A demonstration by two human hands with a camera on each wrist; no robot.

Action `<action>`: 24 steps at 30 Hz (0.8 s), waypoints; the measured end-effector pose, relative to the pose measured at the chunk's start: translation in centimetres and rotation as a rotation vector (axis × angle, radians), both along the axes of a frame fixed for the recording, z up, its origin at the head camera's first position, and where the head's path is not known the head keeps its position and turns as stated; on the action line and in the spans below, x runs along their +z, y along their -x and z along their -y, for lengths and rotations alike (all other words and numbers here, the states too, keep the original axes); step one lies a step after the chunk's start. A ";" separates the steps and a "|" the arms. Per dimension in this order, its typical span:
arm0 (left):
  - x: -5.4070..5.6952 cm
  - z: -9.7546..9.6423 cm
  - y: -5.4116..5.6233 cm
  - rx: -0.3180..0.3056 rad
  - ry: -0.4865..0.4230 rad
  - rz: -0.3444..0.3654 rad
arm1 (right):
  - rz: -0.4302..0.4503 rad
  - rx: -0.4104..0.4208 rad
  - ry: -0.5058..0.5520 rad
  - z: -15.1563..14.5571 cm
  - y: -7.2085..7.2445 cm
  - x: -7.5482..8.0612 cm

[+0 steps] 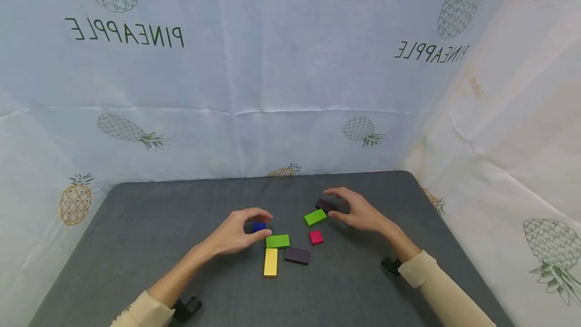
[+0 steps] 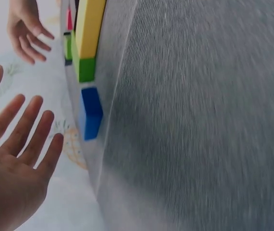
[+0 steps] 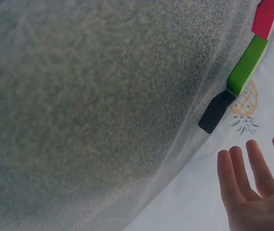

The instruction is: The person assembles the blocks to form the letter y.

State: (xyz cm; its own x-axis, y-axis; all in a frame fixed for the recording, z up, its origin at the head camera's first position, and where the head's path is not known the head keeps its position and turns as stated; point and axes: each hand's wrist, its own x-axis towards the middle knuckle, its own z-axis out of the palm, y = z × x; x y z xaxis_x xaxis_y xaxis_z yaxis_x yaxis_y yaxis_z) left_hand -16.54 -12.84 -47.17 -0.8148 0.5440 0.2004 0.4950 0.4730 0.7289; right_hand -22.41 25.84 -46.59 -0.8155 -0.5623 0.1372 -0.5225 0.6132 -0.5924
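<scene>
My left hand (image 1: 235, 232) hovers around a small blue block (image 1: 259, 226), thumb and fingers apart. The left wrist view shows a gap between the fingers and the blue block (image 2: 92, 113). A green block (image 1: 278, 241) lies just right of that thumb, a yellow block (image 1: 270, 263) directly below it. At the right, my right hand (image 1: 360, 213) is spread beside a dark block (image 1: 325, 205) that sits by a second green block (image 1: 315, 217). In the right wrist view its fingers stay apart from the dark block (image 3: 216, 111). Neither hand holds anything.
Between the hands lie a pinkish-red block (image 1: 316, 237) and another dark block (image 1: 297, 256). All blocks rest on a dark grey tabletop (image 1: 218, 291) with rounded far corners. A white pineapple-print cloth (image 1: 290, 74) hangs behind the table and along its sides.
</scene>
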 end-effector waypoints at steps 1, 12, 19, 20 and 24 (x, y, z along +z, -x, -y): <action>-0.1 -0.3 0.0 -0.010 -0.003 0.006 | 0.004 0.002 0.003 0.0 0.0 0.0; -1.2 -3.4 1.1 -0.098 -0.003 -0.011 | 0.056 0.025 0.023 0.5 0.5 -0.2; -1.9 -6.0 1.6 -0.135 0.033 0.065 | 0.117 0.016 0.038 0.4 0.9 -0.5; -2.0 -6.4 1.7 -0.136 0.040 0.073 | 0.125 0.016 0.042 0.4 0.9 -0.5; -2.6 -7.6 1.9 -0.136 0.048 0.085 | 0.148 0.014 0.052 0.3 1.1 -0.6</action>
State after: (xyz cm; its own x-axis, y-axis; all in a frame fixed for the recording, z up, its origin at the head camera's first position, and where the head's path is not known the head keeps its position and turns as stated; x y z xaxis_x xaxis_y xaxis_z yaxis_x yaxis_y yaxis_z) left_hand -18.48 -5.27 -49.80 -0.7461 0.6576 0.1049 0.4944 0.4416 0.7487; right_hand -23.52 25.53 -47.18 -0.8212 -0.5688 0.0454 -0.4352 0.5730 -0.6945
